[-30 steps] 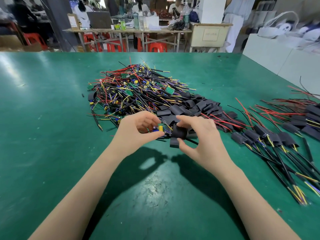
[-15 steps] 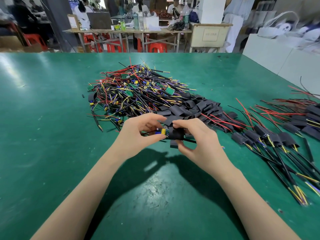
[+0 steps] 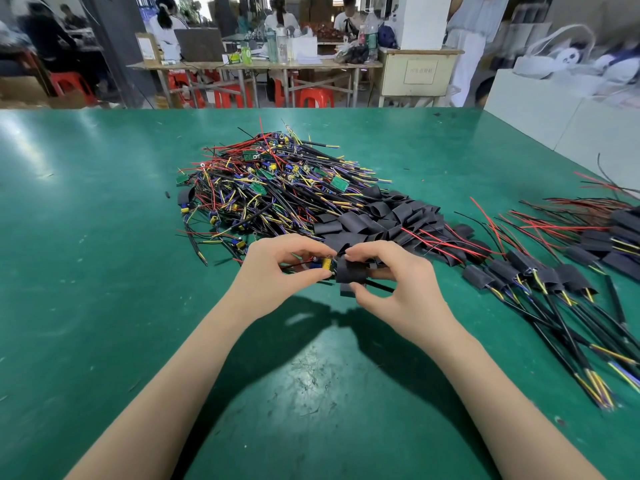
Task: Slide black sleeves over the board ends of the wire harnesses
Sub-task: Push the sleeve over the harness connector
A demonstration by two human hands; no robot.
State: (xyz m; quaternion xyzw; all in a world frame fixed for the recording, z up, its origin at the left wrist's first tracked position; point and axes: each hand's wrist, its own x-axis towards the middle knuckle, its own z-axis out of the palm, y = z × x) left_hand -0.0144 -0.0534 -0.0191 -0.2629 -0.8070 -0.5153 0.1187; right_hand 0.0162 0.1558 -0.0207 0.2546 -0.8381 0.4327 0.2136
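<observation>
My left hand [image 3: 277, 271] pinches the board end of a wire harness [image 3: 323, 264], its yellow and blue components showing between thumb and fingers. My right hand [image 3: 398, 282] pinches a black sleeve [image 3: 350, 272] right against that board end; the sleeve's mouth meets the board. A black cable [image 3: 379, 287] runs out from under the sleeve to the right. Behind the hands lies a big heap of bare harnesses [image 3: 273, 192] with green boards, and beside it a pile of loose black sleeves [image 3: 384, 220].
Sleeved harnesses [image 3: 540, 282] lie in a row on the green table [image 3: 104, 271] at the right, with more [image 3: 620, 233] at the far right edge. A white box [image 3: 568, 112] stands at the back right. People and work tables are beyond the far edge.
Both hands closed together. The sleeve in my right hand moved left and now meets the board end held in my left hand.
</observation>
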